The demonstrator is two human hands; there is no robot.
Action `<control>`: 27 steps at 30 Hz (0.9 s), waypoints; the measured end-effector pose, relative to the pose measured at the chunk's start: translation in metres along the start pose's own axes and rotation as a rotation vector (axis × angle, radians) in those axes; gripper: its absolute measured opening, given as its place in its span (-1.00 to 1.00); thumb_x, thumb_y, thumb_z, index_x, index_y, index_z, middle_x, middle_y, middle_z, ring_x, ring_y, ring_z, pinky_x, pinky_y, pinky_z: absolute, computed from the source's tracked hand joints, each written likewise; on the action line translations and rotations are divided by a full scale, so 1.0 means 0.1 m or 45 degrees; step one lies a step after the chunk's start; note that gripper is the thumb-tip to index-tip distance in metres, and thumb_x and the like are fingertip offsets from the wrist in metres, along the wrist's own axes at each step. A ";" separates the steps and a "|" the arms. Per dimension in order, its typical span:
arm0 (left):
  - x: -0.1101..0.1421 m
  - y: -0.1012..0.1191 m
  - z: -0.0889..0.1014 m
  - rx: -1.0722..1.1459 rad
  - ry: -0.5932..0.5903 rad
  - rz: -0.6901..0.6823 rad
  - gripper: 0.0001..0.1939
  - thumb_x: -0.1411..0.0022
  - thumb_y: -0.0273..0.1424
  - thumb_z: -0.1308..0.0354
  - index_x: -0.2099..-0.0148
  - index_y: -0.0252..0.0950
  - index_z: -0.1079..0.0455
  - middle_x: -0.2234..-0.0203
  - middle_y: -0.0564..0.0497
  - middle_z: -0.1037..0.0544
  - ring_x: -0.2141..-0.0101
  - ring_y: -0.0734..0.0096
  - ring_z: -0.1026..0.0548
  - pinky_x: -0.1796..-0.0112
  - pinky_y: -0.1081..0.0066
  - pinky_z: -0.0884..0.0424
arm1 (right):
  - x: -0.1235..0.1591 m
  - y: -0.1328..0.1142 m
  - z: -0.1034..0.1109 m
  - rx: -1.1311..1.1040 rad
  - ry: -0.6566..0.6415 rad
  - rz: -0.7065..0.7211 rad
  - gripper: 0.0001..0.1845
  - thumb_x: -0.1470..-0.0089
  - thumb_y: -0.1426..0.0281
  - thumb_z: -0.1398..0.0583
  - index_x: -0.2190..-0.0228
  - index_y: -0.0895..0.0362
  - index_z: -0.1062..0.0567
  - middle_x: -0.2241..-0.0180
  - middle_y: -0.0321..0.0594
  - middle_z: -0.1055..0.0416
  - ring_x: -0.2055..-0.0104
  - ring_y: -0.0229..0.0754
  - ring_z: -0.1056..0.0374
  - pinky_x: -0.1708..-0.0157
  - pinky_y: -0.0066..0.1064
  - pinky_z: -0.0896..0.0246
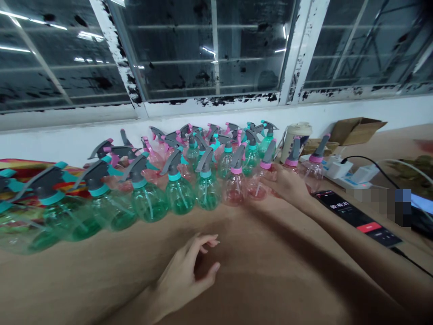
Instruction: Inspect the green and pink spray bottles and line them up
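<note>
Several green and pink spray bottles with grey triggers stand in rows along the wall on a brown table (pixel 270 271). My right hand (pixel 286 184) reaches to the right end of the front row and touches a pink spray bottle (pixel 260 178), with its fingers wrapped against the bottle's side. Another pink bottle (pixel 314 167) stands just right of that hand. My left hand (pixel 189 271) rests on the table in front of the rows, fingers loosely curled and apart, holding nothing. The nearest green bottle (pixel 179 189) stands well beyond it.
A phone (pixel 358 216) showing a running timer lies to the right of my right arm. White chargers and a power strip (pixel 348 174) with cables sit behind it. A cardboard box (pixel 356 130) and a cream cup (pixel 296 137) stand by the wall. Windows run above.
</note>
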State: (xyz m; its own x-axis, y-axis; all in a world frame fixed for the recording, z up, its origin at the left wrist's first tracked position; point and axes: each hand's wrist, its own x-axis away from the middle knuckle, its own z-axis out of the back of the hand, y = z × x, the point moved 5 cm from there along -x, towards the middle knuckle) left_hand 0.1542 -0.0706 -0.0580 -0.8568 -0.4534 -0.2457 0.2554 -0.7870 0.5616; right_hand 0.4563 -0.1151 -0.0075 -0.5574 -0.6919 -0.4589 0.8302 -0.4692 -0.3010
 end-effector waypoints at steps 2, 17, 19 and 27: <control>0.00 0.00 0.00 -0.004 0.000 -0.002 -0.54 -0.14 -0.47 -0.08 -0.05 -0.05 -0.06 0.15 0.07 -0.47 0.26 0.30 -0.47 0.21 0.19 -0.40 | -0.01 0.03 0.02 0.014 -0.034 0.053 -0.52 -0.03 0.02 -0.09 0.17 0.12 -0.41 0.29 -0.02 -0.49 0.28 0.09 -0.43 0.46 -0.28 -0.17; -0.01 0.02 -0.01 -0.015 0.005 -0.046 -0.63 -0.16 -0.44 -0.08 -0.02 -0.08 -0.16 0.21 0.08 -0.51 0.28 0.33 -0.49 0.23 0.26 -0.42 | 0.39 0.02 0.23 0.076 -0.108 0.249 -0.53 -0.02 0.01 -0.10 0.20 0.12 -0.36 0.36 -0.04 -0.50 0.39 0.08 -0.44 0.57 -0.31 -0.13; -0.01 0.03 -0.01 0.002 0.001 -0.060 -0.68 -0.19 -0.42 -0.07 0.00 -0.10 -0.18 0.22 0.07 -0.51 0.28 0.33 -0.49 0.22 0.27 -0.42 | 0.52 -0.05 0.28 0.068 -0.134 0.261 -0.50 -0.02 -0.03 -0.07 0.20 0.11 -0.36 0.46 -0.11 -0.49 0.50 0.03 -0.42 0.61 -0.31 -0.11; -0.04 0.11 0.09 0.084 0.059 -0.071 -0.75 -0.23 -0.38 -0.03 0.03 -0.13 -0.20 0.13 0.01 -0.46 0.20 0.28 -0.45 0.14 0.18 -0.38 | 1.10 -0.68 0.45 -0.160 -0.075 0.412 -0.43 0.03 -0.15 -0.05 0.25 0.07 -0.37 0.37 -0.12 -0.47 0.34 0.05 -0.42 0.47 -0.22 -0.26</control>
State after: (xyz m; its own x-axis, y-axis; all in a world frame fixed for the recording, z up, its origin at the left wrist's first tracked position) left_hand 0.1561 -0.0736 -0.0441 -0.8469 -0.4298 -0.3132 0.1766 -0.7828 0.5967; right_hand 0.3387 -0.1837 -0.0002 -0.2615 -0.8259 -0.4995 0.9563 -0.1517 -0.2498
